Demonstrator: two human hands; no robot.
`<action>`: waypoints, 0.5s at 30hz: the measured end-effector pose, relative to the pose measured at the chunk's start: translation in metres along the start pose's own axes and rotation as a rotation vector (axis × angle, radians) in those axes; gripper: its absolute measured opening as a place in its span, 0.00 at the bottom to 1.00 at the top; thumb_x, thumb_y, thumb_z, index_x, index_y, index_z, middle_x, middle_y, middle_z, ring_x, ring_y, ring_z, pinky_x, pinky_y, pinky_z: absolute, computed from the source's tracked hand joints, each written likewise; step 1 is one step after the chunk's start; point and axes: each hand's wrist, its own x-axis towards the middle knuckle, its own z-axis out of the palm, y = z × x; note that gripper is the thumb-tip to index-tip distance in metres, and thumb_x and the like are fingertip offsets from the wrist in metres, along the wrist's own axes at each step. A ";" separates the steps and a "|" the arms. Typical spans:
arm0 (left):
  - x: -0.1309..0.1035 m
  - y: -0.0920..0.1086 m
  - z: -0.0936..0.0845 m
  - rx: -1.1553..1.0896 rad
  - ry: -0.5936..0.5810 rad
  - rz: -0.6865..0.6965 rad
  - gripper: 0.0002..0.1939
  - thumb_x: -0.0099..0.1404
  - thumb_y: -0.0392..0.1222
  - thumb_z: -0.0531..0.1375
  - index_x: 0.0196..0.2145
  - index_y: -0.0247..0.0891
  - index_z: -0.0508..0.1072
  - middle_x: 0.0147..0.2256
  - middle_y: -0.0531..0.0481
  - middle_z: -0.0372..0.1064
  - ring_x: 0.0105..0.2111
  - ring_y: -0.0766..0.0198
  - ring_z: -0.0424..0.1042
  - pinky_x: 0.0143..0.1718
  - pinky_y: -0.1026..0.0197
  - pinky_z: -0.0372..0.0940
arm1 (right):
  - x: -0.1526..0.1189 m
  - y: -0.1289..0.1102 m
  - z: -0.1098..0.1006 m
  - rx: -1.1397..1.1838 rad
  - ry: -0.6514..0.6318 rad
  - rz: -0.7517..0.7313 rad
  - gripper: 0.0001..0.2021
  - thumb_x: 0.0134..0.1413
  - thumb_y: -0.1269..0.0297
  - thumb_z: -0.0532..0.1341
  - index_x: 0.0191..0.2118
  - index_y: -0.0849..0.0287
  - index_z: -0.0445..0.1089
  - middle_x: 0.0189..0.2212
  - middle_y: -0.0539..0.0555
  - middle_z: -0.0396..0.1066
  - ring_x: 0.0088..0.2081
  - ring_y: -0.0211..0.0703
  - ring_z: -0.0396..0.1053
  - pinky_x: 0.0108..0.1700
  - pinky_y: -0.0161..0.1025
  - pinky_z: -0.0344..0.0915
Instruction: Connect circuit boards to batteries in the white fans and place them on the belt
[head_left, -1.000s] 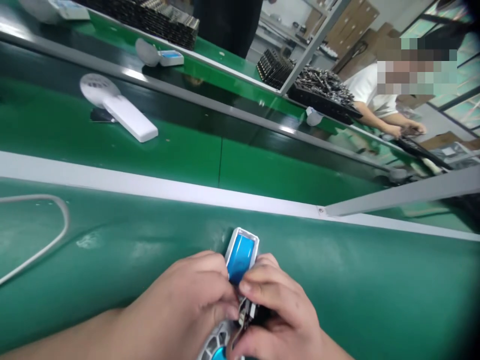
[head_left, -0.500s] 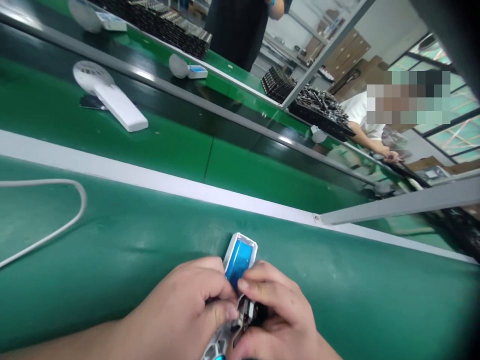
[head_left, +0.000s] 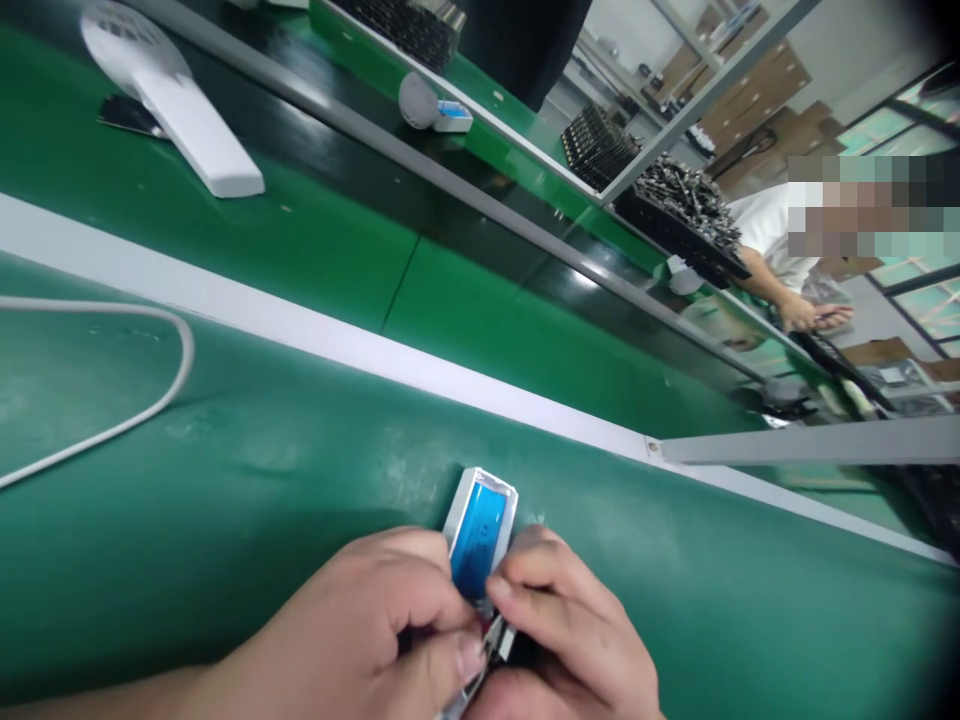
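Note:
Near the bottom centre is the opened white handle (head_left: 455, 520) of a handheld fan. A blue battery (head_left: 480, 540) lies inside it. My left hand (head_left: 390, 620) is closed around the handle's left side, its thumb pressed on a small metallic part (head_left: 491, 640) below the battery. My right hand (head_left: 577, 620) is closed at the right side, finger and thumb pinching at that same part. Fingers hide most of the part, so its exact kind is unclear. The lower end of the fan is mostly covered by my hands and cut off by the frame.
A white handheld fan (head_left: 202, 130) lies across the ledge on a dark flat piece (head_left: 131, 115). A white cable (head_left: 184, 350) loops at left. Another opened fan (head_left: 420, 100) is on the conveyor, with black trays of parts (head_left: 690, 210) behind. A co-worker (head_left: 780, 230) handles something at right.
The view has shifted, so the background fan and conveyor sit higher and the co-worker further right. More of the blue battery shows; less of the fan's head end is visible. Both hands keep their hold.

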 end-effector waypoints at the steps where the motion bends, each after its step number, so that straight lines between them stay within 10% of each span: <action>1: -0.002 -0.001 0.000 -0.024 0.044 0.031 0.14 0.64 0.45 0.55 0.25 0.46 0.76 0.32 0.53 0.74 0.33 0.62 0.72 0.35 0.63 0.67 | 0.000 -0.001 0.001 -0.016 0.015 -0.022 0.28 0.58 0.53 0.67 0.61 0.52 0.63 0.39 0.56 0.69 0.35 0.47 0.70 0.36 0.45 0.72; 15: -0.001 -0.004 0.003 0.059 0.045 -0.029 0.13 0.56 0.32 0.59 0.18 0.36 0.60 0.24 0.57 0.62 0.26 0.72 0.63 0.27 0.70 0.57 | 0.021 -0.009 -0.002 -0.224 0.011 -0.194 0.14 0.64 0.64 0.63 0.54 0.58 0.70 0.31 0.55 0.74 0.29 0.42 0.72 0.29 0.38 0.71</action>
